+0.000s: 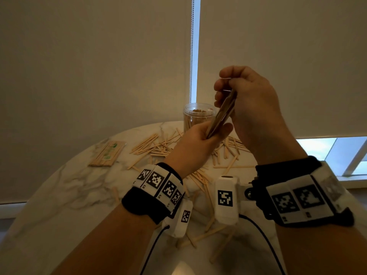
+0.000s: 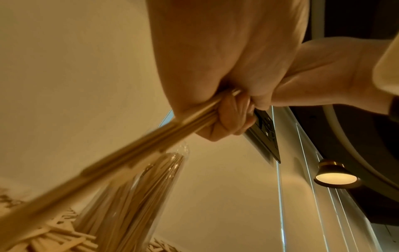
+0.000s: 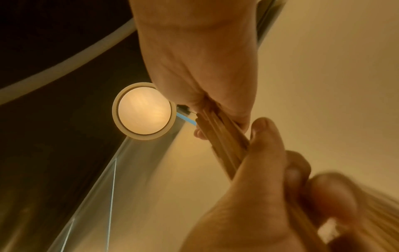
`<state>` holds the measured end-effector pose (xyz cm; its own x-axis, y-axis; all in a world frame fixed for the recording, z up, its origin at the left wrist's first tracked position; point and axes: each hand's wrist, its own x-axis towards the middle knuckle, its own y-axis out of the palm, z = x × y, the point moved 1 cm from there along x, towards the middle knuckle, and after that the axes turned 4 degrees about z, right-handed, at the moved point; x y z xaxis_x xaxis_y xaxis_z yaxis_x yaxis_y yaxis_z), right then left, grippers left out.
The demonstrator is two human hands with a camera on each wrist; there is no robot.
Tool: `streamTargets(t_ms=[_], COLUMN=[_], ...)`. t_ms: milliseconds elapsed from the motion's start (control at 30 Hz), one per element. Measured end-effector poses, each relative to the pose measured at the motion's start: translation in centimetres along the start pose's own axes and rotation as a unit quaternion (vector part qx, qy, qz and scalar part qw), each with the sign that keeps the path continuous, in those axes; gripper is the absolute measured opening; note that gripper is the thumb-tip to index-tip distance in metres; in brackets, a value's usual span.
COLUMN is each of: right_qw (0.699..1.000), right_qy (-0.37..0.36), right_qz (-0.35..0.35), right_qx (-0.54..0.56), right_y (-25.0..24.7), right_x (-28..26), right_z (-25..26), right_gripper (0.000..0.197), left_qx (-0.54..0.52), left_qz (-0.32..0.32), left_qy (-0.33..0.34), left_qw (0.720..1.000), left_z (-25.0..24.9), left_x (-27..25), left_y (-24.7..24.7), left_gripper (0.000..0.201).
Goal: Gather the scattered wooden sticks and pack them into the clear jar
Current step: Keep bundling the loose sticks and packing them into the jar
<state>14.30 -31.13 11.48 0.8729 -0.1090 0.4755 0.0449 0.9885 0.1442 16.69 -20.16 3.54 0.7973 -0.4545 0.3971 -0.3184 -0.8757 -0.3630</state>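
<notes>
A bundle of wooden sticks [image 1: 223, 114] slants in the air above the table, in front of the jar. My left hand [image 1: 214, 133] grips its lower end and my right hand [image 1: 226, 90] grips its upper end. The clear jar [image 1: 193, 118] stands upright at the table's far edge, open-topped and holding several sticks on end. Loose sticks [image 1: 158, 147] lie scattered on the marble top under and around my wrists. The left wrist view shows the bundle [image 2: 129, 153] running up to my right hand [image 2: 226, 116], with the jar [image 2: 134, 196] below. The right wrist view shows both hands on the bundle [image 3: 224, 145].
The round marble table [image 1: 69, 185] ends close behind the jar, against a drawn roller blind with a bead chain [image 1: 191, 56]. A wrapped pack of sticks [image 1: 108, 153] lies at the left. More sticks [image 1: 214, 233] lie near the front edge.
</notes>
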Motion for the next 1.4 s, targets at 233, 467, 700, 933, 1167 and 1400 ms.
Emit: streamTargets(t_ms=[233, 467, 700, 933, 1167, 1400], right_qw=[0.999, 0.993, 0.982, 0.900, 0.820, 0.901], right_qy=[0.036, 0.050, -0.027, 0.111, 0.243, 0.144], right_qz=[0.022, 0.096, 0.138, 0.231, 0.352, 0.288], right_qx=[0.031, 0.037, -0.126, -0.353, -0.380, -0.292], right_y=[0.4, 0.9, 1.7, 0.1, 1.3, 1.6], right_x=[-0.1, -0.6, -0.9, -0.3, -1.3, -0.8], right_z=[-0.1, 0.2, -0.5, -2.9, -5.7, -3.9], right_gripper=[0.028, 0.023, 0.026, 0.061, 0.025, 0.022], left_qx=[0.004, 0.024, -0.041, -0.278, -0.471, -0.441], left_qz=[-0.020, -0.036, -0.059, -0.262, -0.304, -0.261], left_qy=[-0.017, -0.037, -0.053, -0.011, 0.052, 0.001], left_qw=[1.000, 0.998, 0.996, 0.924, 0.826, 0.859], left_z=[-0.2, -0.7, -0.2, -0.7, -1.5, -1.6], left_x=[-0.1, 0.0, 0.3, 0.1, 0.0, 0.1], left_y=[-0.6, -0.6, -1.1, -5.5, -7.2, -5.1], left_gripper=[0.036, 0.039, 0.052, 0.045, 0.048, 0.042])
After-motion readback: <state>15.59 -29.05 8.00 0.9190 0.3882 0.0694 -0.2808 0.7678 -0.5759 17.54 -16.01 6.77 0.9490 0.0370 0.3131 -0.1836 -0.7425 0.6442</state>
